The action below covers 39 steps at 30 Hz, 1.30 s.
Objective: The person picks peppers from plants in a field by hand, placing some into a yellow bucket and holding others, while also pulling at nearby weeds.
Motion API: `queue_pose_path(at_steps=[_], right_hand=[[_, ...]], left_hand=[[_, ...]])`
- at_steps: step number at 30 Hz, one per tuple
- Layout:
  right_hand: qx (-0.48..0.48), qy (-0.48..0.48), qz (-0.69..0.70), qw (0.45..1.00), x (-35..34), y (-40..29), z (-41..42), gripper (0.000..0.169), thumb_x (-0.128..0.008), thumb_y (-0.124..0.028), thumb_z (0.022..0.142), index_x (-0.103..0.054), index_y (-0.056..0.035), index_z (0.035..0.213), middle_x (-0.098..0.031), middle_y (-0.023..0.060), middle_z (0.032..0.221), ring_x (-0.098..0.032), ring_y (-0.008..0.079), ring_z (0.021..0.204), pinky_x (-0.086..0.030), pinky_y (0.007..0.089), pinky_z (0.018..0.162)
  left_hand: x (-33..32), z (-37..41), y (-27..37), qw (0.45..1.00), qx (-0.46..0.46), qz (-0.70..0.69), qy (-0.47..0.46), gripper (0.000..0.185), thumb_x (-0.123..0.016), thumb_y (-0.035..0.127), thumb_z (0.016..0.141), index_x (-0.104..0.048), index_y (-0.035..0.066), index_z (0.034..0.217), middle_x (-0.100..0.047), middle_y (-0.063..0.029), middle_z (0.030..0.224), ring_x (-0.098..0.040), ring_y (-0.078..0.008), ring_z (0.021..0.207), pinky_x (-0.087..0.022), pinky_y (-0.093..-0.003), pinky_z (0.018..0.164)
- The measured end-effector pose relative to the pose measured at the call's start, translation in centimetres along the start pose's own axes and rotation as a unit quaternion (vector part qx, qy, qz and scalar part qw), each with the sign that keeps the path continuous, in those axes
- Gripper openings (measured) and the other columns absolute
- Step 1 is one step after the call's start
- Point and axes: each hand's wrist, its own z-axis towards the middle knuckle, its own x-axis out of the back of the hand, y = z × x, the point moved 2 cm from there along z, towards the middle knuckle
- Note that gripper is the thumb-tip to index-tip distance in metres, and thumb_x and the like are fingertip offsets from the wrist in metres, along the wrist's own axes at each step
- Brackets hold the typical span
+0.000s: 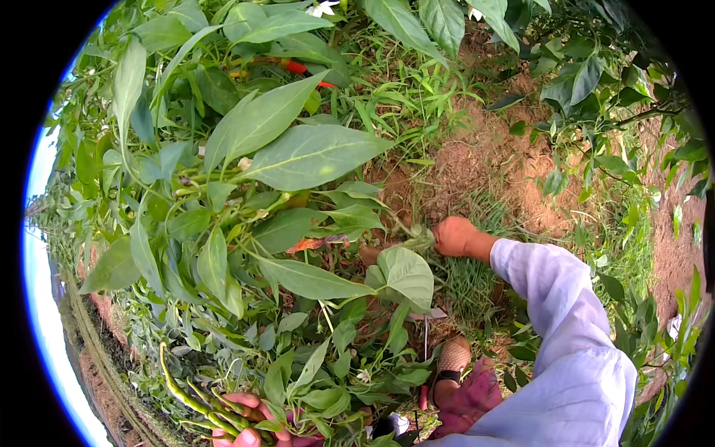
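Observation:
At the lower left, my left hand (251, 427) is closed around a bunch of long, curved green chili peppers (209, 410). Leaves partly cover its fingers. My right hand (459, 237), reaching out from a pale lavender sleeve, is clenched low over the ground at a tuft of weeds (422, 241) that comes out from its finger side. Its fingertips are hidden. Just left of this fist stands a leafy pepper plant (313, 159) with broad green leaves. A large rounded leaf (408, 276) hangs below and left of the right hand.
Red chili peppers (295, 67) hang among the upper leaves. Bare reddish soil (475, 145) and grass (475, 290) lie between the plant rows. Another leafy row (586, 84) stands at the right. A sandaled foot (453, 360) is at the bottom, beside a thin rod (425, 338).

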Motion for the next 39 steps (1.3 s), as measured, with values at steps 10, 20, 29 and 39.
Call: queue_pose_path(at_steps=[10, 20, 29, 39], right_hand=[[-0.18, 0.188, 0.015, 0.965, 7.4, 4.6, 3.6, 0.093, -0.079, -0.045, 0.063, -0.033, -0.0054, 0.134, -0.037, 0.0189, 0.13, -0.04, 0.0364, 0.12, -0.042, 0.0402, 0.095], [-0.232, 0.225, 0.233, 0.917, 10.3, 11.4, 17.1, 0.097, -0.071, -0.053, 0.064, -0.024, -0.0074, 0.136, -0.022, 0.0149, 0.143, -0.025, 0.0358, 0.13, -0.031, 0.0446, 0.104], [-0.181, 0.202, 0.196, 0.942, 8.8, 5.9, 12.9, 0.052, -0.037, -0.047, 0.093, -0.059, -0.0006, 0.103, -0.058, 0.0236, 0.109, -0.054, 0.0359, 0.105, -0.042, 0.0426, 0.089], [0.134, -0.234, 0.05, 0.962, -11.3, -8.9, -3.0, 0.053, -0.062, -0.044, 0.078, -0.06, -0.0062, 0.114, -0.062, 0.013, 0.112, -0.056, 0.0341, 0.106, -0.044, 0.0439, 0.089]], left_hand=[[0.8, 1.6, 0.2, 0.968, -0.117, 0.215, -0.055, 0.025, -0.053, 0.008, 0.085, -0.052, -0.003, 0.107, -0.057, -0.0135, 0.088, -0.053, -0.0206, 0.069, -0.041, -0.0277, 0.056], [2.3, 1.0, -0.1, 0.999, -0.001, -0.035, -0.004, 0.044, -0.061, 0.019, 0.082, -0.045, -0.002, 0.117, -0.056, -0.0153, 0.091, -0.049, -0.014, 0.057, -0.039, -0.0233, 0.05], [1.5, 0.8, -0.7, 0.999, 0.039, -0.015, 0.022, 0.044, -0.062, 0.023, 0.08, -0.045, -0.002, 0.111, -0.056, -0.0112, 0.076, -0.046, -0.0129, 0.051, -0.036, -0.0238, 0.042], [-0.5, -0.1, -1.4, 0.993, 0.09, 0.046, -0.058, 0.029, -0.054, 0.027, 0.083, -0.05, 0.001, 0.096, -0.056, -0.0106, 0.071, -0.049, -0.0158, 0.049, -0.038, -0.0244, 0.039]])
